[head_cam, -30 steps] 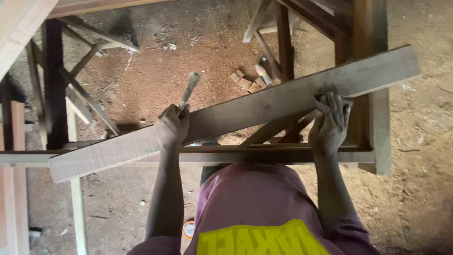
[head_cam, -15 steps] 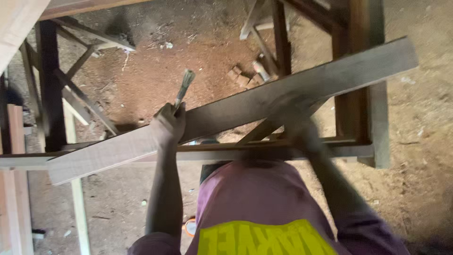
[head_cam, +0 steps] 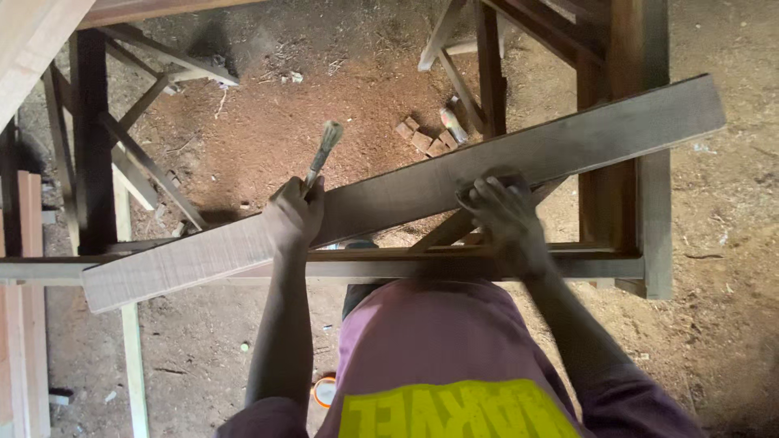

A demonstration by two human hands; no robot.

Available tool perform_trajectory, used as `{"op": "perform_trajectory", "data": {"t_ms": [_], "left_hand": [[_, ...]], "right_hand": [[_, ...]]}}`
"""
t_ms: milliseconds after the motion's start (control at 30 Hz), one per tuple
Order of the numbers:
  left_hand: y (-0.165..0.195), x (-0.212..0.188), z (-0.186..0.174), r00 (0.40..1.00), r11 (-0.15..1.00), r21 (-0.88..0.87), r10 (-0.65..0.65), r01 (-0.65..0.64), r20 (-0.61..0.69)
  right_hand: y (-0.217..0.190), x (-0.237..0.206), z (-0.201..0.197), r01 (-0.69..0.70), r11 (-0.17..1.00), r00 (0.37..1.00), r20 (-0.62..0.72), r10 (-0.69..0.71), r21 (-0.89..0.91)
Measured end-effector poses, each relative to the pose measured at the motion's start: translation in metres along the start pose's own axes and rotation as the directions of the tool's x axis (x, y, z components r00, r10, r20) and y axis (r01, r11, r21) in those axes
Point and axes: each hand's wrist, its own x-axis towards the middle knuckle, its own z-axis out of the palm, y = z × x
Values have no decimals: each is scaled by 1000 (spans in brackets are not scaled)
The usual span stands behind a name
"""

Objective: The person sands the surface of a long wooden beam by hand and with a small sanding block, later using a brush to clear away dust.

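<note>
A long grey-brown plank point(head_cam: 633, 130) lies slanted across a dark wooden frame point(head_cam: 381, 264), its high end at the right. My left hand point(head_cam: 292, 217) is at the plank's near edge, shut on the handle of a paintbrush point(head_cam: 325, 144) whose bristles point up and away. My right hand point(head_cam: 505, 207) presses down on the plank's middle with the fingers curled. Whether something lies under its palm is hidden.
Bare dirt ground with sawdust lies below. Small wood blocks point(head_cam: 423, 139) sit on it beyond the plank. Dark frame legs and braces point(head_cam: 89, 138) stand at the left, pale boards point(head_cam: 23, 324) at the far left edge. A small orange-rimmed tin point(head_cam: 324, 391) is by my feet.
My right hand has slid left along the plank, from near the frame's right post to the plank's middle. The left hand and the brush have stayed in place.
</note>
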Motion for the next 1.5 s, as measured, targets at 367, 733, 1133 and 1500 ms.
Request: {"op": "perform_trajectory", "data": {"t_ms": [367, 733, 1133, 1500], "left_hand": [[3, 0, -2, 1000, 1000, -4, 14, -14, -21], [4, 1, -6, 998, 999, 2, 44, -44, -42], [3, -2, 1, 998, 999, -44, 16, -19, -54], [-5, 3, -2, 997, 985, -156, -71, 69, -7]], "right_hand": [[-8, 1, 4, -298, 952, 941, -188, 282, -65], [-13, 5, -2, -18, 1000, 1000, 10, 18, 2], [12, 7, -27, -380, 915, 916, -194, 351, -135], [1, 12, -11, -286, 953, 954, -119, 274, -99]]}}
